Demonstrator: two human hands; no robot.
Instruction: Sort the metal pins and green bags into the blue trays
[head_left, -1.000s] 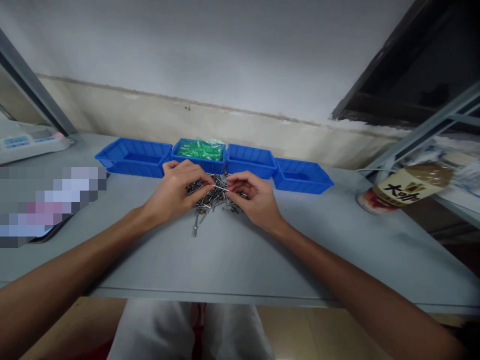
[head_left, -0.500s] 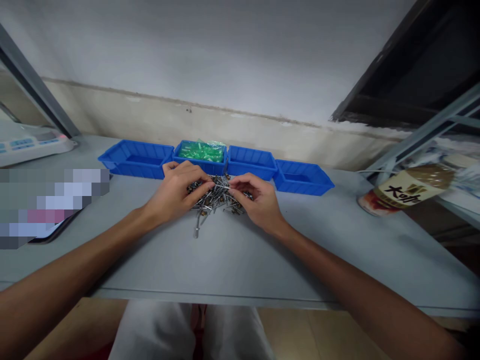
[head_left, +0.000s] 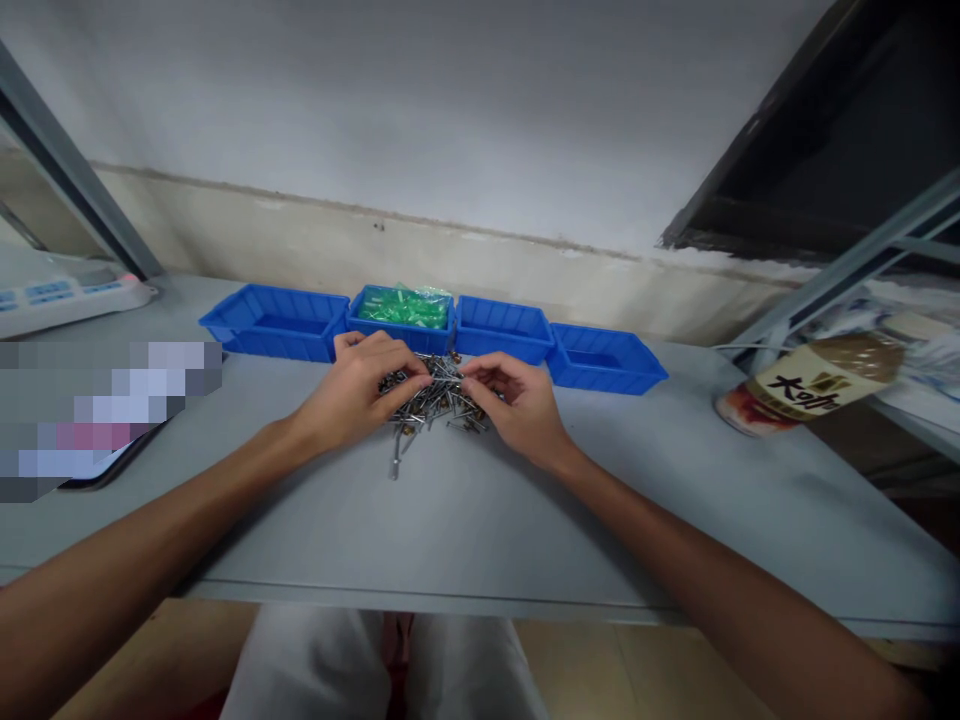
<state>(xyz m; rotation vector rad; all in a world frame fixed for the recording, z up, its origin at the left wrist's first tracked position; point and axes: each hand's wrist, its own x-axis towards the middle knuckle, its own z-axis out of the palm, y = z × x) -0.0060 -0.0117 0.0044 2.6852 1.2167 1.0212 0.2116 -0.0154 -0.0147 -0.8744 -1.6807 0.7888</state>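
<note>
A heap of thin metal screws (head_left: 439,400), with a few brass-coloured pieces among them, lies on the grey table. My left hand (head_left: 365,385) is over the heap's left side, thumb and index finger pinched together. Opposite it, my right hand (head_left: 517,400) is also pinched, close to the left fingertips. Between the two pinches runs a slim, shiny metal screw (head_left: 448,378), its ends covered by my fingers. One longer metal piece (head_left: 394,462) with a thicker end sticks out at the heap's front.
Behind the heap stands a row of blue bins; one bin (head_left: 401,335) holds bagged green plastic pieces. A labelled bottle (head_left: 814,385) lies tilted at the right. On the left are a blurred-out phone-like device (head_left: 112,420) and a white power strip (head_left: 75,298).
Both hands keep their pinches over the heap, nearly unmoved. The whole view has shifted very slightly.
</note>
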